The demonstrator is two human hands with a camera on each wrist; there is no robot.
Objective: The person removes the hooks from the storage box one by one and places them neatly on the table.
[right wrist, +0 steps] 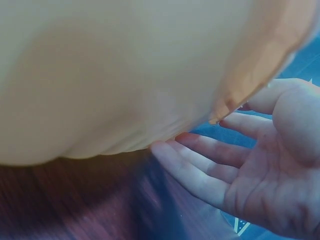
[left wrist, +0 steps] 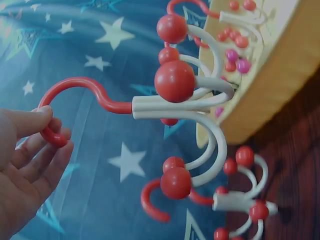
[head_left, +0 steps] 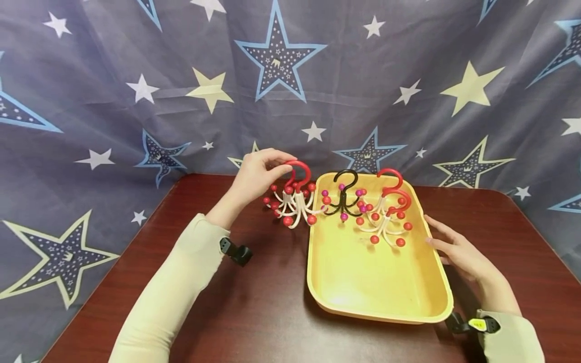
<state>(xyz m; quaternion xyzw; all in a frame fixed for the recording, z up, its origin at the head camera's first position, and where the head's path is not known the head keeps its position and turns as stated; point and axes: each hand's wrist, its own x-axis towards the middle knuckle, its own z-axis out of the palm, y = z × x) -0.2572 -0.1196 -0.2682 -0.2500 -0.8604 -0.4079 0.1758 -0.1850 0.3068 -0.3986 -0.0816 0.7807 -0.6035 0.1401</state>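
Observation:
My left hand (head_left: 265,174) pinches the red curved top of a white multi-arm hanger hook (head_left: 299,201) with red ball tips, between thumb and fingers. In the left wrist view, this hanger hook (left wrist: 175,105) extends sideways from the fingers. A second red-and-white hanger hook (left wrist: 235,201) stands on the table just behind it, beside the yellow tray (head_left: 363,287). Inside the tray are a black hanger hook (head_left: 343,199) with purple balls and two more red-and-white ones (head_left: 386,222). My right hand (head_left: 467,257) touches the tray's right outer wall with extended fingers (right wrist: 200,175).
The tray sits on a dark reddish-brown table (head_left: 254,302), right of centre. A grey-blue curtain (head_left: 181,50) printed with stars hangs right behind the table's far edge. Wrist cameras are strapped to both forearms.

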